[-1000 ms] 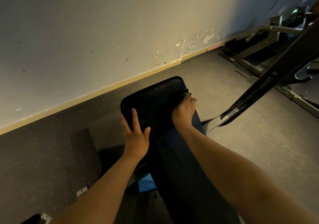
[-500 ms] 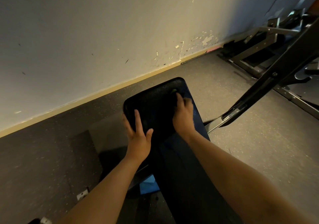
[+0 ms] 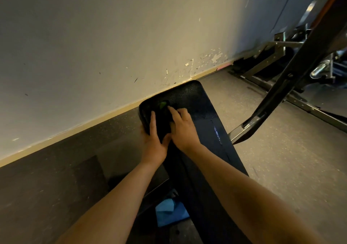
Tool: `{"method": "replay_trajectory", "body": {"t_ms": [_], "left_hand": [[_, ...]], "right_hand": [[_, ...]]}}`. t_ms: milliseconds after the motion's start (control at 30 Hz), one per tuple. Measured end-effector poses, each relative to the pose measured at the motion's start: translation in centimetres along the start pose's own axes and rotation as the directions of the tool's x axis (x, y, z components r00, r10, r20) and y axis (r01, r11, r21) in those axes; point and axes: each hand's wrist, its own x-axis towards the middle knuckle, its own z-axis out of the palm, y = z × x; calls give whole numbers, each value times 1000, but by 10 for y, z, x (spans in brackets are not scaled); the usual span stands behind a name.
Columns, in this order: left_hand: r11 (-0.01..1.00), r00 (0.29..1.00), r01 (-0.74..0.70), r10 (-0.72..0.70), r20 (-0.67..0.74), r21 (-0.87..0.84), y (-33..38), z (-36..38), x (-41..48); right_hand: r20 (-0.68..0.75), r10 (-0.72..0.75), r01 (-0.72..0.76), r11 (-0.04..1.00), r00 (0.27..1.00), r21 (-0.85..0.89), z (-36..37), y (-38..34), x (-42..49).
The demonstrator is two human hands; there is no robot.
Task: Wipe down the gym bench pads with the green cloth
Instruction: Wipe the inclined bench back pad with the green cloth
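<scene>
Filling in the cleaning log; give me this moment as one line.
stage: wiping | right hand: presses green cloth on bench pad | left hand: braces pad's left edge

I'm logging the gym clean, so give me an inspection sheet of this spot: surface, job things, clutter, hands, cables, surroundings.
Surface: black bench pad, long, with a wet sheen along its right side.
Job's things: green cloth, only a small patch showing, near the pad's far left corner under the right hand's fingers.
Clutter: blue cloth low down beside the bench's left side.
Hands: left hand rests on the pad's left edge, fingers straight; right hand presses on the cloth; its grip is unclear.
Cables: nothing seen.
Surroundings: scuffed wall with chipped paint, speckled floor, black metal frame to the right.
</scene>
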Motion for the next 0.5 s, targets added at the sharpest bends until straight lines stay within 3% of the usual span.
{"method": "replay_trajectory", "body": {"t_ms": [67,133,200,267,333,400,500], "left_hand": [[999,1000,-1,2,6,-34,-3,1,1],[999,1000,-23,23,-17,-38,-6,3,3],[998,997,-50,47,-63,-36,-12,8,3],[996,991,-80,75,-113,-45,-18,14,0],[990,978,-138,134,-163,-13,-23,18,0],[992,975,-125,123,-187,2,-26,21,3],[980,952,-200,191,-238,-13,-33,24,5]], "right_hand": [[-94,169,-172,985,981,-30,-6,25,-1],[-174,373,-371,928,911,48,-13,47,-2],[-203,431,-425,902,879,76,-12,50,-4],[-210,314,-305,950,926,74,-2,29,-9],[-201,81,-67,995,976,74,14,2,-14],[-164,-96,109,992,982,71,25,-11,-13],[-110,-178,192,973,978,126,20,1,-8]]}}
